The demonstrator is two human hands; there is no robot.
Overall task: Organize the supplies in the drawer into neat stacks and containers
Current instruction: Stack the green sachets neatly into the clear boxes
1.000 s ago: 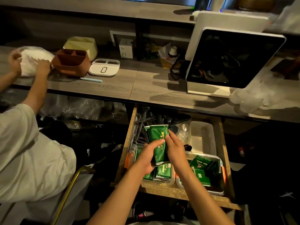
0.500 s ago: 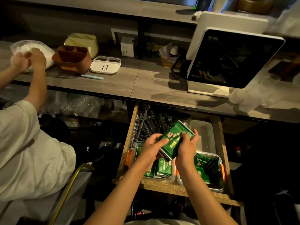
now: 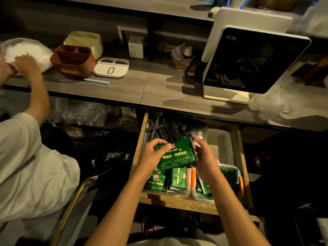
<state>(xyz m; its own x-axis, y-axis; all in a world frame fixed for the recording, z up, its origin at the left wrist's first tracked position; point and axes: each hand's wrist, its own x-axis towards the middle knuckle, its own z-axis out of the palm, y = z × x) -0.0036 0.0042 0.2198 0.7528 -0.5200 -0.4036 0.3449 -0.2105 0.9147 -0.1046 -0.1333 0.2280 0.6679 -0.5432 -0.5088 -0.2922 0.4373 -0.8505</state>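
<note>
green packets [image 3: 175, 154] gripped between both hands [image 3: 177, 157].

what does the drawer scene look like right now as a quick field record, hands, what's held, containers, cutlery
left hand: grips the left end of the stack of green packets
right hand: grips the stack's right end
stack position: held above the drawer, tilted
left clear container: holds upright green packets
right clear container: holds loose green packets
cutlery: piled at the drawer's back left
empty tub: back right
</note>
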